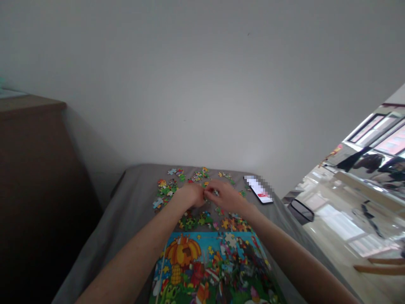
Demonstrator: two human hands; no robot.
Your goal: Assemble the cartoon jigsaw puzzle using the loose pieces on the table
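Loose jigsaw pieces (pixel 232 223), in scattered clusters on grey cloth (pixel 126 219), both far of and just near of the hands. Left hand (pixel 190 195) and right hand (pixel 225 196) close together over the pieces, fingertips (pixel 209 193) bunched and touching; grasp on any piece impossible to tell. Nearer: illustrated pumpkin puzzle picture (pixel 205 266). Far right: smartphone (pixel 258 189). Far left: brown wooden cabinet (pixel 31 169).

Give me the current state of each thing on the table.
Left hand, fingers meeting the right hand's over the pieces; any held piece hidden.
Right hand, same.
Puzzle, partly assembled, far edge unfinished.
Loose pieces, scattered.
Phone, lying flat, screen lit.
Gray cloth, spread under everything.
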